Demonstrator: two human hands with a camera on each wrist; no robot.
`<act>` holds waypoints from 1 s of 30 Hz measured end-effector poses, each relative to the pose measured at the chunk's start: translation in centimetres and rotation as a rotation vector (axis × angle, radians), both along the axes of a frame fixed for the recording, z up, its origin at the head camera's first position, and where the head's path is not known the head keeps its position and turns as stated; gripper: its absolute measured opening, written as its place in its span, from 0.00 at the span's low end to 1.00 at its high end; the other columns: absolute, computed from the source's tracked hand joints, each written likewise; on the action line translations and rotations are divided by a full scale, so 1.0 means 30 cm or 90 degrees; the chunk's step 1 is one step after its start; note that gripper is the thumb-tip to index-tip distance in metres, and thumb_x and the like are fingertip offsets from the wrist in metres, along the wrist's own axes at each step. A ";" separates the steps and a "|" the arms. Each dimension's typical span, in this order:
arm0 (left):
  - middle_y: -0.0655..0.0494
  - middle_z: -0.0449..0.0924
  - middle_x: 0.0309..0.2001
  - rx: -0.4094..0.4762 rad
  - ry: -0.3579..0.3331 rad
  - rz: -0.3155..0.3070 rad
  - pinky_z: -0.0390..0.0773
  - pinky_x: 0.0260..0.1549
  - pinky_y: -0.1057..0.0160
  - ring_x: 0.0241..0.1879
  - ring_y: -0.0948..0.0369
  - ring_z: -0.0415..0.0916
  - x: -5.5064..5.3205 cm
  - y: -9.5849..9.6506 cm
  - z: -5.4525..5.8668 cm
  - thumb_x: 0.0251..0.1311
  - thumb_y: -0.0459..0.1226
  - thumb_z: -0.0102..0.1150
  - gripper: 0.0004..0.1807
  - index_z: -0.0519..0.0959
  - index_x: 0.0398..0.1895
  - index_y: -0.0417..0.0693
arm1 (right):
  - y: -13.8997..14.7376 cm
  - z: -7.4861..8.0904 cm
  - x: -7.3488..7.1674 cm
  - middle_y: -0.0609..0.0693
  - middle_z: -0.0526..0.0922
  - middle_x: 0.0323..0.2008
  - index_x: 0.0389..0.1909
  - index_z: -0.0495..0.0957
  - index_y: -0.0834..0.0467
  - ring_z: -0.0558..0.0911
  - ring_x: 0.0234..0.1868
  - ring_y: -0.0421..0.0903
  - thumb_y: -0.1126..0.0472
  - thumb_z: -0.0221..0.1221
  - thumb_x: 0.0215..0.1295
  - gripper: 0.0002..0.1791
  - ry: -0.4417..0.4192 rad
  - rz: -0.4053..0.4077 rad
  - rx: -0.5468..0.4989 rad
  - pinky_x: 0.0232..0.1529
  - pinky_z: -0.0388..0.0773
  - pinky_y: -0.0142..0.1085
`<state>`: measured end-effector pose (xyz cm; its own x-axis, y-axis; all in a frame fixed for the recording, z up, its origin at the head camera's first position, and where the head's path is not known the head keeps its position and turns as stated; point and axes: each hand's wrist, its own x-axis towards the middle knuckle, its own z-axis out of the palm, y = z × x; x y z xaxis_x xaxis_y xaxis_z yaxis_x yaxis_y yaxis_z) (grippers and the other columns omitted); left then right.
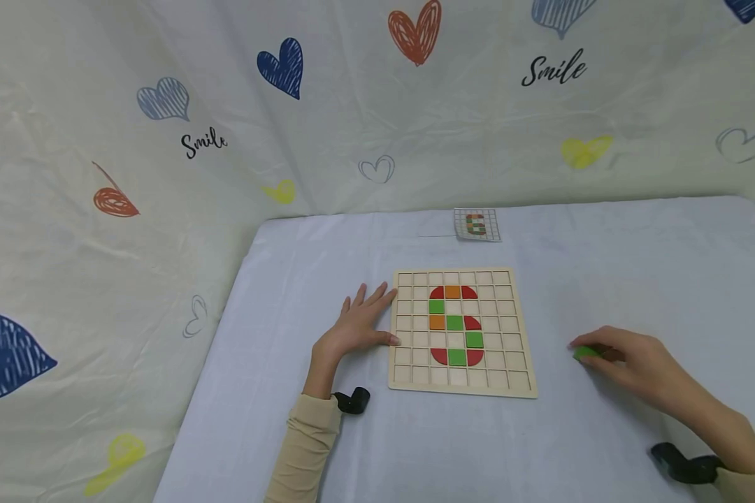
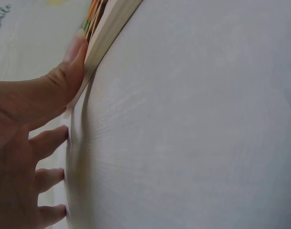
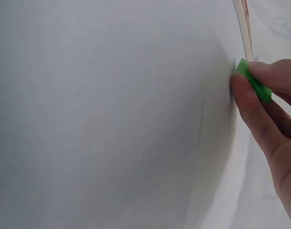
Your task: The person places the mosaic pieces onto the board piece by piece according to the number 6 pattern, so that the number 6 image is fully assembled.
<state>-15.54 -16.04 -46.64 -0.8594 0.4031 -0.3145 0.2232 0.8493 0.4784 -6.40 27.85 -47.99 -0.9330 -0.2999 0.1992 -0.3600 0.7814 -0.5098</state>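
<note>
A wooden grid board (image 1: 409, 377) lies on the table, with red quarter-round, orange square and green square tiles (image 1: 455, 323) set in some of its cells. My left hand (image 1: 358, 327) rests at the board's left edge, fingers spread, thumb and index fingertips at the rim. In the left wrist view the thumb (image 2: 71, 62) presses along the board's side. To the right of the board, my right hand (image 1: 635, 363) pinches a green tile (image 3: 253, 83) between thumb and fingers, close over the white cloth. Part of that tile is hidden by the fingers.
A small printed card (image 1: 477, 225) with a coloured grid pattern lies behind the board near the table's back edge. White cloth (image 1: 579, 272) covers the table. A curtain (image 1: 327, 140) with printed hearts hangs behind and to the left. Dark wrist cameras (image 1: 352, 401) are strapped to both wrists.
</note>
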 end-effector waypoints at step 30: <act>0.56 0.45 0.84 0.007 -0.007 0.000 0.33 0.78 0.35 0.83 0.44 0.28 0.004 -0.003 0.009 0.58 0.50 0.74 0.54 0.54 0.83 0.58 | -0.217 0.061 -0.095 0.44 0.86 0.39 0.48 0.87 0.62 0.79 0.35 0.29 0.70 0.76 0.51 0.21 -0.035 0.107 -0.085 0.39 0.86 0.30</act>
<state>-15.41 -16.12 -46.35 -0.8559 0.4067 -0.3193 0.2181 0.8439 0.4902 -9.25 21.33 -46.17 -0.8829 -0.4259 0.1976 -0.4477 0.6368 -0.6278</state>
